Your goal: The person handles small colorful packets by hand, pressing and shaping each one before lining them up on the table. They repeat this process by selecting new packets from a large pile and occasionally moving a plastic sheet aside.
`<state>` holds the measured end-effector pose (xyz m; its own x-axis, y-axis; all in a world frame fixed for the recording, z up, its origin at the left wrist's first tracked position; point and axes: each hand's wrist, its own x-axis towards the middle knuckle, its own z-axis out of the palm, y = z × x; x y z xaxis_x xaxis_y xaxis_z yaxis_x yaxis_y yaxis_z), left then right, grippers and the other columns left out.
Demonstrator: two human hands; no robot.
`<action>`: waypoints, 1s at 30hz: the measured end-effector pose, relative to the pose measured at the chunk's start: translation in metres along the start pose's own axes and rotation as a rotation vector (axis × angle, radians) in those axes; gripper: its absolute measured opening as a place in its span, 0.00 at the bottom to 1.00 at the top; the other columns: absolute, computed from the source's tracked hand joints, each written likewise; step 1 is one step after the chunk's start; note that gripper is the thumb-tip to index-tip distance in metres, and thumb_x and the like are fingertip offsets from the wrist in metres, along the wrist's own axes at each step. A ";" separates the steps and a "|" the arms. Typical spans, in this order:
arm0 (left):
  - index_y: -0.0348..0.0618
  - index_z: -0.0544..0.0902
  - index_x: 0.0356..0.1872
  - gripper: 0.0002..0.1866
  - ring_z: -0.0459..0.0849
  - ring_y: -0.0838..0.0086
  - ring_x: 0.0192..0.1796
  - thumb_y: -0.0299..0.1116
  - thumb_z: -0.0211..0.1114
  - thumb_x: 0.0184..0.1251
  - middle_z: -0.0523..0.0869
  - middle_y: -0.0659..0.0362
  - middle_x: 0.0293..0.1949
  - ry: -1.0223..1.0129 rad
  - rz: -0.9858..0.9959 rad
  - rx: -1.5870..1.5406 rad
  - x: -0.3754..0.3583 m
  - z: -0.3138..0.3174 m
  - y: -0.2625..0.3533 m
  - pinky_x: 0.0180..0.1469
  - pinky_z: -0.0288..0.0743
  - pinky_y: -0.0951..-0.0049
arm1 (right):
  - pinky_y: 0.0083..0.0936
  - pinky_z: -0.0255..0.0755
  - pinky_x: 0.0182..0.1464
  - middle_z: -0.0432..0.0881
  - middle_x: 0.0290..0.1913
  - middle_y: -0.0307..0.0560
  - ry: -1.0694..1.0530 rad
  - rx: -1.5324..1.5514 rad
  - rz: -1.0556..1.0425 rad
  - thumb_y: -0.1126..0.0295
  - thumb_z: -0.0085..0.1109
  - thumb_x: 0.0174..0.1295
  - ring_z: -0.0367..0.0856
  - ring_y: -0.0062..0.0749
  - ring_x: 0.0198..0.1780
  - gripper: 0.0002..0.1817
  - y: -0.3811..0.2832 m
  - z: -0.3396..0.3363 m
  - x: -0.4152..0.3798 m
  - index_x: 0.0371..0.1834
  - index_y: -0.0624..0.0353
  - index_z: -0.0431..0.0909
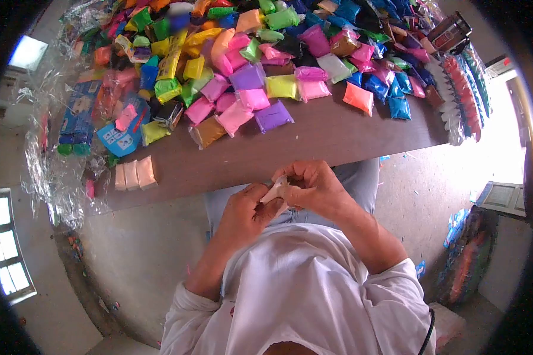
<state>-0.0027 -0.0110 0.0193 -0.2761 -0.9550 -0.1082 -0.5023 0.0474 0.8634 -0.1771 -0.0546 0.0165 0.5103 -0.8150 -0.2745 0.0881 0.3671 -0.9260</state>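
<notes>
Clamping left hand (241,208) and right hand (318,188) together on pale packet (276,190) near frame center, risking drop past table (189,176) from slick wrapper or uneven tug.

A purple packet (274,116), an orange packet (358,99) and a blue packet (399,107) brighten a dark brown desk (314,136), fronting a pile (237,65) of pink, yellow and green. Pale peach marks three packets (136,173) near the left front corner. Beyond the front edge: an off-white piece (275,190), a plain white shirt (308,278), grey trousers (359,180).
</notes>
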 end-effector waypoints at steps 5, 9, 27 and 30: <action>0.35 0.75 0.33 0.14 0.79 0.68 0.28 0.38 0.60 0.62 0.78 0.52 0.26 0.006 0.029 0.008 0.000 0.000 -0.003 0.30 0.72 0.71 | 0.14 0.67 0.23 0.77 0.23 0.37 -0.014 -0.018 0.002 0.75 0.53 0.55 0.72 0.15 0.22 0.07 0.003 -0.005 -0.001 0.35 0.67 0.77; 0.36 0.75 0.33 0.14 0.77 0.77 0.28 0.39 0.60 0.63 0.78 0.57 0.25 0.015 -0.050 -0.048 -0.004 0.000 -0.013 0.29 0.71 0.75 | 0.15 0.69 0.23 0.77 0.25 0.42 0.071 0.058 0.026 0.79 0.50 0.57 0.74 0.19 0.23 0.06 0.002 0.003 -0.005 0.36 0.69 0.75; 0.38 0.74 0.30 0.17 0.70 0.80 0.26 0.43 0.53 0.69 0.74 0.60 0.24 0.150 -0.076 -0.187 0.004 -0.015 -0.012 0.28 0.66 0.76 | 0.18 0.74 0.32 0.80 0.29 0.43 0.157 0.034 0.002 0.74 0.54 0.59 0.78 0.20 0.30 0.09 0.014 0.026 -0.005 0.38 0.69 0.75; 0.38 0.74 0.29 0.17 0.68 0.79 0.26 0.43 0.52 0.69 0.72 0.59 0.22 0.136 -0.068 -0.189 0.003 -0.013 -0.018 0.28 0.65 0.75 | 0.18 0.74 0.32 0.80 0.28 0.42 0.144 -0.067 0.008 0.73 0.54 0.58 0.78 0.20 0.29 0.09 0.018 0.024 -0.003 0.36 0.70 0.76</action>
<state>0.0164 -0.0184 0.0100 -0.1279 -0.9853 -0.1131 -0.3504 -0.0618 0.9346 -0.1565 -0.0346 0.0073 0.3828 -0.8696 -0.3119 0.0243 0.3470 -0.9375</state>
